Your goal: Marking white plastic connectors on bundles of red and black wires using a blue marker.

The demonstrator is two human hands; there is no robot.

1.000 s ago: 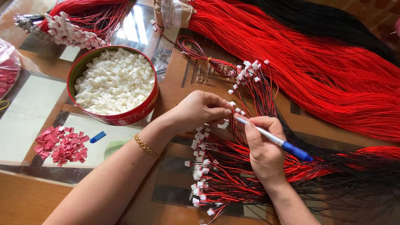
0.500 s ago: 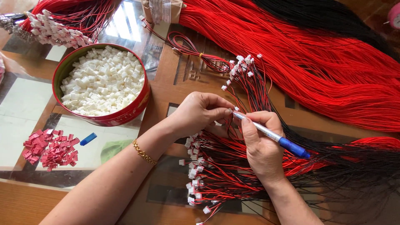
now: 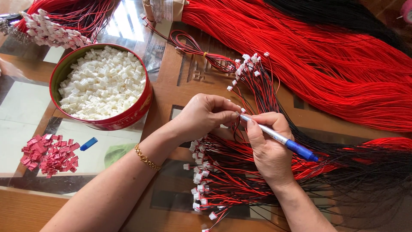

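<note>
Glass covers the wooden bench [image 3: 171, 77], and most of its right half is hidden under long red wires [image 3: 326, 64] with black wires [image 3: 343, 17] beyond them. At the middle, the left hand [image 3: 206, 116] is closed, its thumb and forefinger pressed together on a small white connector [image 3: 243, 110]. The right hand [image 3: 268, 148] is wrapped around a pen [image 3: 279, 138] with a blue cap, whose tip is held against that connector. Beneath both hands a bundle of red-and-black leads [image 3: 223, 180] with white plugs is spread. A red tin [image 3: 103, 88] full of white housings is set to the left, well apart from the hands. Near the left edge a heap of red housings [image 3: 49, 154] is seen, with a blue piece [image 3: 89, 143] just beside it.
</note>
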